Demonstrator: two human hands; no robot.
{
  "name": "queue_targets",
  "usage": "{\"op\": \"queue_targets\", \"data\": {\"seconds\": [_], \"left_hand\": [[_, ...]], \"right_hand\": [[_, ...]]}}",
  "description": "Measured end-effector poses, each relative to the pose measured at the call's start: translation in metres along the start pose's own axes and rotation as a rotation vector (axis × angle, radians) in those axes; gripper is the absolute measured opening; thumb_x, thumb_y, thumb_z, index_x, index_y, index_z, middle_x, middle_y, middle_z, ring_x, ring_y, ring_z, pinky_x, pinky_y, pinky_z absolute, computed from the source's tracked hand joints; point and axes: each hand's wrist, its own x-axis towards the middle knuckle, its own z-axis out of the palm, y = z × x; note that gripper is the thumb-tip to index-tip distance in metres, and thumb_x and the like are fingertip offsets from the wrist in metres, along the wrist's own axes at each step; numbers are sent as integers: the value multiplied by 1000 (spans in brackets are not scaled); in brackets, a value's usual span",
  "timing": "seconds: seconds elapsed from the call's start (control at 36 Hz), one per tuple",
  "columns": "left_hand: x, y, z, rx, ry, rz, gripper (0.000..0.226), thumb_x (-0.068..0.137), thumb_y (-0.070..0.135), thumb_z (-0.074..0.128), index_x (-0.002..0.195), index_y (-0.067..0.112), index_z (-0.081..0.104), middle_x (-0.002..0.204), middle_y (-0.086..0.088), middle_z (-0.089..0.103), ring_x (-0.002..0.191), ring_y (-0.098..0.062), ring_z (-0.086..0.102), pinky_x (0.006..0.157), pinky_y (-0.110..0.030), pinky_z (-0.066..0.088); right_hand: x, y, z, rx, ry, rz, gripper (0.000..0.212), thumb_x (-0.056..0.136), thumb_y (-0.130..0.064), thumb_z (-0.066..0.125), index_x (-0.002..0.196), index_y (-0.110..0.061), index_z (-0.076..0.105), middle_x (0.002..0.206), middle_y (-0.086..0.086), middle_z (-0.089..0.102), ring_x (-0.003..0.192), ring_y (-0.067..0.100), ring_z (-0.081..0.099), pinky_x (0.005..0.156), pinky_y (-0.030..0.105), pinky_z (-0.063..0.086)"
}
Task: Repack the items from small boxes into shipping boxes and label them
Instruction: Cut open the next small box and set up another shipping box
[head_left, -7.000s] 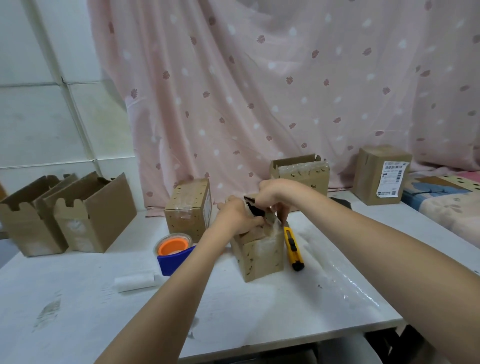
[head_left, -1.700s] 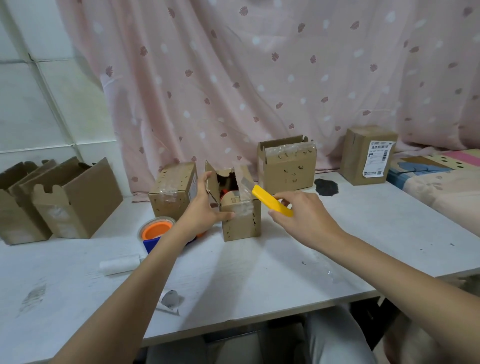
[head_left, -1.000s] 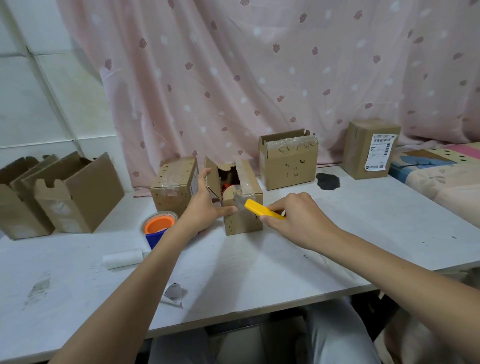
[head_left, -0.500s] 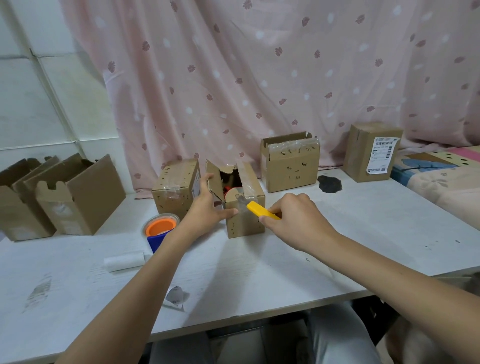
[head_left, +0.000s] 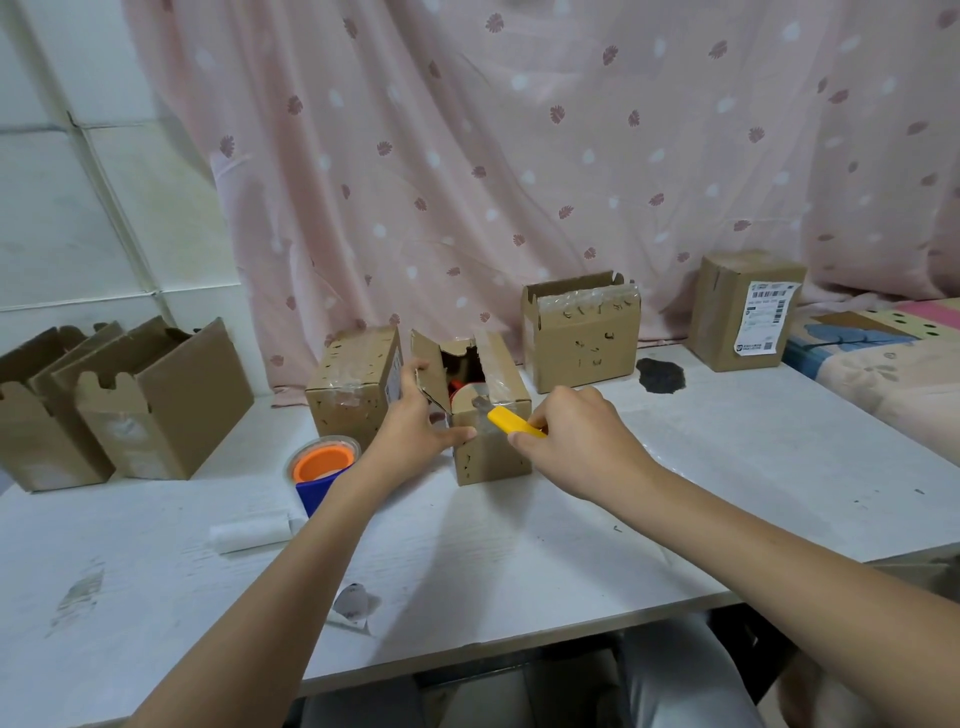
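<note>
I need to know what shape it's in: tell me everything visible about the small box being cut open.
The small box is brown cardboard, pitted with small holes, standing upright mid-table. Its left top flap is raised; clear tape still crosses the top. Something red and a pale round item show inside. The left hand holds its left side; the right hand's yellow knife meets its taped front edge.

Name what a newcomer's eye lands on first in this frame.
First, the yellow utility knife at table centre, in the grip of the right hand, its blade at the taped top of the small box. The left hand holds that box's left side, its flap open and something red visible inside. Next, the orange-cored tape roll on the left, and the labelled box at the far right.
</note>
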Motion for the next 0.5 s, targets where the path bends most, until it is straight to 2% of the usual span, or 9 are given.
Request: {"op": "queue_targets", "data": {"seconds": [0.25, 0.5], "left_hand": [[4, -5, 2, 6, 8, -4, 98, 78, 22, 86, 146, 19, 15, 129, -13, 59, 111, -23, 62, 89, -29, 47], [4, -3, 3, -3, 9, -13, 99, 78, 21, 85, 147, 19, 14, 136, -15, 56, 118, -24, 61, 94, -29, 48]], "right_hand": [[-11, 4, -10, -53, -9, -7, 35, 91, -38, 62, 68, -12, 53, 63, 5, 40, 66, 26, 43, 47, 31, 23], [-16, 7, -15, -46, -16, 23, 42, 91, -38, 63, 63, -8, 58, 57, 6, 40, 55, 23, 39, 47, 31, 25]]}}
